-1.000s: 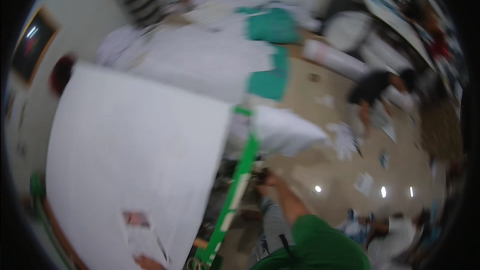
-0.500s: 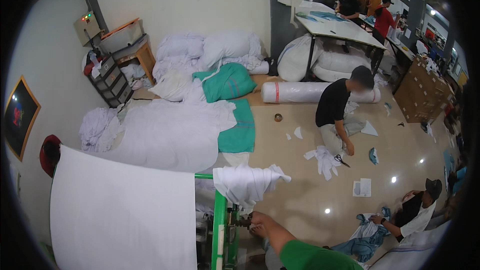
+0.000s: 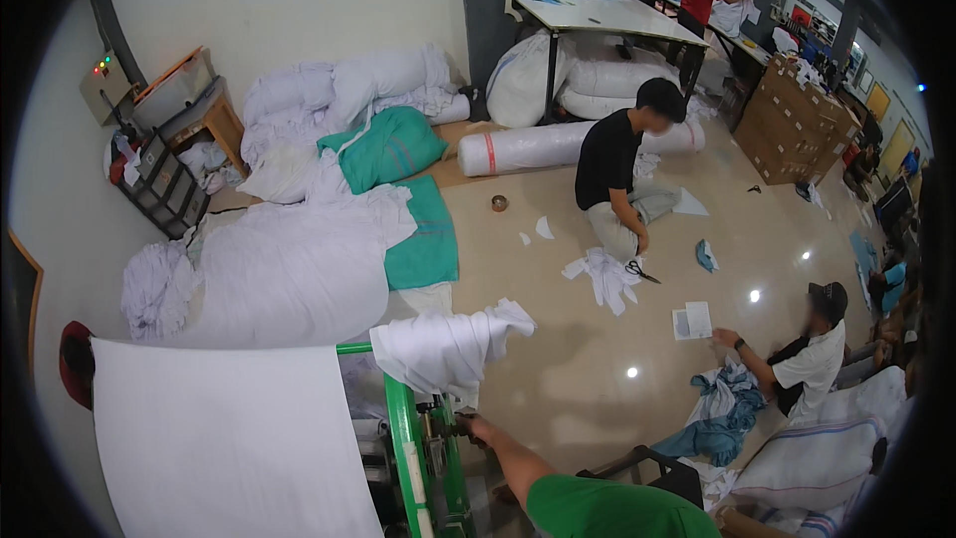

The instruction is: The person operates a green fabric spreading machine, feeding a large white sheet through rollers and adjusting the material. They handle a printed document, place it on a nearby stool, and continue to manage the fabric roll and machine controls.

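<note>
My right hand reaches out on a green-sleeved arm from the lower edge. Its fingers are closed on a small dark knob on the side of a green metal frame. A wide white sheet hangs stretched from the frame to the left. A bunched white cloth is draped over the frame's top corner, just above my hand. My left hand is out of the picture.
Piles of white and teal fabric lie on the floor beyond the frame. A person in black sits on the floor with white cloth and scissors. Another person in white sits at the right by blue cloth. Tables, white rolls and cartons stand at the back.
The view has swung up from a blurred, tilted look at the sheet to the whole room. My right hand has stayed at the green frame.
</note>
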`<action>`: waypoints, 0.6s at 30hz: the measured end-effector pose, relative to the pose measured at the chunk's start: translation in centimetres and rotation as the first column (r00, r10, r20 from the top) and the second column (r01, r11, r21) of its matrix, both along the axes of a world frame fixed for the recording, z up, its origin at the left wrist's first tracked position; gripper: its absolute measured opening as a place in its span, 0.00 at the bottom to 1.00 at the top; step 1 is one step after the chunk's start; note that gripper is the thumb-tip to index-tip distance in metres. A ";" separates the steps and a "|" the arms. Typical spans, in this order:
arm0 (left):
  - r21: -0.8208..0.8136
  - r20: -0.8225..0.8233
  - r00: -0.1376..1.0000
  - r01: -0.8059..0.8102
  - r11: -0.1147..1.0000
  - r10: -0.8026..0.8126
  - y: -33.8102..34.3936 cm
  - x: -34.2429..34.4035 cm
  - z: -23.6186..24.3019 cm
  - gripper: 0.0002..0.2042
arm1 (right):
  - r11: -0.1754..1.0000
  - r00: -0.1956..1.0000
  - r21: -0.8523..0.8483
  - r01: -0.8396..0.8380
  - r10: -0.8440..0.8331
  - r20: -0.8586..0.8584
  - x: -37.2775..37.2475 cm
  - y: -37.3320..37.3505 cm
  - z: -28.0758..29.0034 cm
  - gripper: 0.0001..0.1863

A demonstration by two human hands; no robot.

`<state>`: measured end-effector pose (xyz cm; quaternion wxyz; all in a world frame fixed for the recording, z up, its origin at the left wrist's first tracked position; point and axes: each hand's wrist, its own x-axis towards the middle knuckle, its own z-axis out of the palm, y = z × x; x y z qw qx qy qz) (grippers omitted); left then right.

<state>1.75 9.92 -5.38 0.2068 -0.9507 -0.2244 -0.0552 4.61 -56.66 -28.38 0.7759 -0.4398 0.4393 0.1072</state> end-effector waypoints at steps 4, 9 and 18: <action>-0.092 0.078 0.995 -0.057 0.994 0.064 2.0 -0.3 -1.3 0.20 | 0.890 0.986 -0.454 -0.043 0.112 0.126 -2.0 0.8 0.0 0.44; -0.315 0.218 0.954 -0.130 0.940 0.205 1.1 -0.4 -1.1 0.20 | 0.552 0.932 -0.804 -0.221 0.361 -0.009 -3.9 0.2 2.0 0.45; -0.279 0.220 0.966 -0.074 0.957 0.139 0.2 -0.2 -0.1 0.22 | 0.730 0.965 -0.680 -0.069 -0.123 -0.230 -3.1 4.8 3.5 0.28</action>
